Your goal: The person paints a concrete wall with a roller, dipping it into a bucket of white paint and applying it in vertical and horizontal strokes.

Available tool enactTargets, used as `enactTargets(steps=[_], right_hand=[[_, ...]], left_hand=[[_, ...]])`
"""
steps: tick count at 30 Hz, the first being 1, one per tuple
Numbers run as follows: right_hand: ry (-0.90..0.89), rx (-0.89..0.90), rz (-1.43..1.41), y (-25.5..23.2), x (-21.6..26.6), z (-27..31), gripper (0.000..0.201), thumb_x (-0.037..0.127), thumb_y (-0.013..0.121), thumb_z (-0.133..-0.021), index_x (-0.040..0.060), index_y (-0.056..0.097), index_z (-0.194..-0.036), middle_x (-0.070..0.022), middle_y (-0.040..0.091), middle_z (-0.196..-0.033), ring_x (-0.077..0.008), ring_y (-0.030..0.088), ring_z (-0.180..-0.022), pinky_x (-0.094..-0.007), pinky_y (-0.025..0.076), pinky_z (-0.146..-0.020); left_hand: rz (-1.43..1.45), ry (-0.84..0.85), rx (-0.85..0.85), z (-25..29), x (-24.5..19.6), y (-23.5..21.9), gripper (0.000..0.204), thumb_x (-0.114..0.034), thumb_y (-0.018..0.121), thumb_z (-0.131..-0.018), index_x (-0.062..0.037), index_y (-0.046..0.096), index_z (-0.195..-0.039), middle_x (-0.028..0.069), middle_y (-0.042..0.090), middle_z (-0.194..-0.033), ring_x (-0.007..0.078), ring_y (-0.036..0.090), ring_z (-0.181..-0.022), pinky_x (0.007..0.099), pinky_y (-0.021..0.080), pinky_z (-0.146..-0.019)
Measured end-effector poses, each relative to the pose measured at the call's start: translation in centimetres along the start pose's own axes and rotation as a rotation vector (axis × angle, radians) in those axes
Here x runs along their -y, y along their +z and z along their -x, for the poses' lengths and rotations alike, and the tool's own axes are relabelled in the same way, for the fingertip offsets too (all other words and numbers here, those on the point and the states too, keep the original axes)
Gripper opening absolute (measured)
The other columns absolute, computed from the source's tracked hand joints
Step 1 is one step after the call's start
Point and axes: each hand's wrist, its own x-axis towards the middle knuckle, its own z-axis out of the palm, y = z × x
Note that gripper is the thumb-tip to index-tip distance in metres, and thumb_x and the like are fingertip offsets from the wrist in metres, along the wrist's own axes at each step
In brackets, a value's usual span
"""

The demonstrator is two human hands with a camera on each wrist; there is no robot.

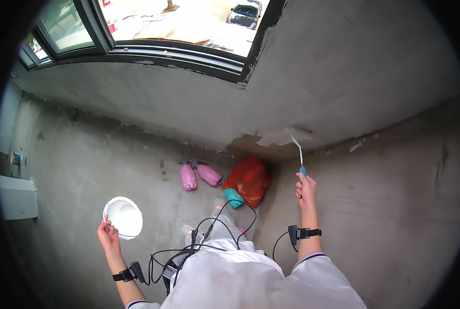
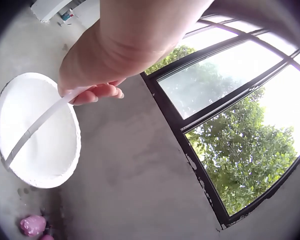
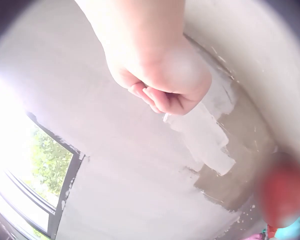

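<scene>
Hold a white bucket [image 1: 124,218] in the left hand [image 1: 108,236], with fingers curled round its thin white handle [image 2: 39,122]. See the bucket's open top with white inside, over the gray floor [image 1: 86,175]. Cannot tell how full.

Grip a blue-handled tool [image 1: 302,171] in the right hand [image 1: 306,191], fingers bent tight round the blue end. Point its thin bent white rod [image 1: 299,148] away toward the gray wall [image 1: 353,72], up to a pale patch [image 1: 281,136] low down near the corner. Cannot tell what is on the tip, as too small to see. Find a brown patch [image 3: 242,145] right beside the pale one.

Look down to find two pink bags [image 1: 199,175] on the floor, near a big red bag [image 1: 248,180] with a small blue-green bag [image 1: 233,198] against it. See a dark-edged window [image 1: 178,55] high on the wall, with a car [image 1: 244,14] outside. Wear a white shirt [image 1: 256,283], black bands [image 1: 308,233] on both arms, and loopy black wires [image 1: 199,226] across the front.
</scene>
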Motion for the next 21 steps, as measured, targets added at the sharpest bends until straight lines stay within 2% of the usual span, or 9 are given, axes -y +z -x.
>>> enactTargets(steps=[3,6,9,14,17,21], right_hand=[[0.009,0.037,0.000,0.5,1.1,1.3,0.025,0.025,0.059,-0.095,0.0028,0.063,-0.106,0.0029,0.043,-0.057,-0.0030,0.028,-0.039,-0.0217,0.020,-0.036],[0.036,0.115,0.031,1.9,0.9,0.1,0.022,0.025,0.061,-0.094,0.0046,0.063,-0.102,0.0038,0.043,-0.058,-0.0028,0.030,-0.039,-0.0203,0.020,-0.036],[0.135,0.121,-0.077,3.4,-2.2,-4.3,0.022,0.023,0.058,-0.095,0.0028,0.062,-0.103,0.0028,0.044,-0.058,-0.0037,0.029,-0.039,-0.0219,0.021,-0.036],[0.300,0.119,-0.092,7.9,-8.1,-13.0,0.023,0.023,0.058,-0.095,0.0015,0.059,-0.102,0.0031,0.043,-0.057,-0.0041,0.030,-0.040,-0.0216,0.022,-0.037],[0.475,0.194,-0.112,10.2,-11.2,-17.4,0.022,0.026,0.058,-0.096,0.0047,0.057,-0.101,0.0051,0.040,-0.056,-0.0042,0.029,-0.039,-0.0208,0.023,-0.036],[0.568,0.234,-0.095,12.8,-14.4,-22.1,0.020,0.027,0.057,-0.096,0.0078,0.055,-0.095,0.0063,0.040,-0.056,-0.0042,0.030,-0.039,-0.0206,0.023,-0.036]], left_hand=[[-0.040,-0.006,0.052,0.0,-0.1,0.6,0.038,-0.010,0.050,-0.084,-0.0017,0.057,-0.121,-0.0044,0.053,-0.077,0.0047,0.044,-0.058,0.0199,0.037,-0.056],[-0.062,0.021,0.054,0.1,-0.3,1.1,0.038,-0.011,0.050,-0.085,-0.0004,0.057,-0.121,-0.0043,0.053,-0.077,0.0046,0.044,-0.058,0.0197,0.037,-0.056],[-0.067,0.045,0.025,0.8,-0.9,1.1,0.034,-0.011,0.051,-0.087,-0.0025,0.059,-0.119,-0.0055,0.055,-0.075,0.0044,0.046,-0.057,0.0197,0.039,-0.056],[-0.152,0.118,-0.091,4.1,-2.1,0.0,0.035,-0.015,0.052,-0.090,-0.0011,0.057,-0.122,-0.0052,0.055,-0.075,0.0032,0.046,-0.057,0.0185,0.039,-0.056],[-0.181,0.160,-0.177,5.4,-2.2,-1.3,0.034,-0.014,0.051,-0.091,-0.0009,0.057,-0.122,-0.0054,0.055,-0.076,0.0028,0.046,-0.058,0.0184,0.038,-0.056],[-0.189,0.150,-0.290,6.0,-1.5,-2.8,0.033,-0.015,0.051,-0.091,-0.0012,0.058,-0.121,-0.0053,0.056,-0.076,0.0031,0.046,-0.058,0.0191,0.039,-0.056]])
